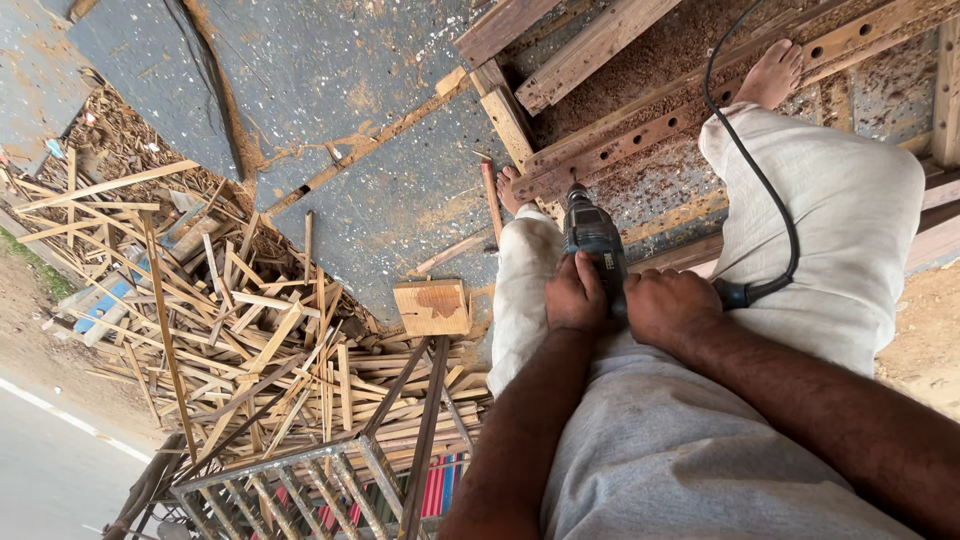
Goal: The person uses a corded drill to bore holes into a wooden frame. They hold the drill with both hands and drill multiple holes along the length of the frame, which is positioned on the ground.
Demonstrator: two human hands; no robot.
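Both my hands grip a dark electric drill (594, 236) between my knees. My left hand (574, 296) wraps its body from the left. My right hand (668, 306) holds the handle on the right, where the black cord (762, 180) leaves and loops over my right leg. The drill's tip meets a long wooden beam (700, 100) that has a row of drilled holes and sawdust along it. My bare feet (772, 74) rest on and beside the beam.
More wooden beams (560, 50) lie beyond the drilled one on a dusty blue-grey floor (330, 110). A small square wood block (432, 307) sits by my left knee. A large heap of thin wood offcuts (230, 330) and a metal frame (300, 480) fill the left side.
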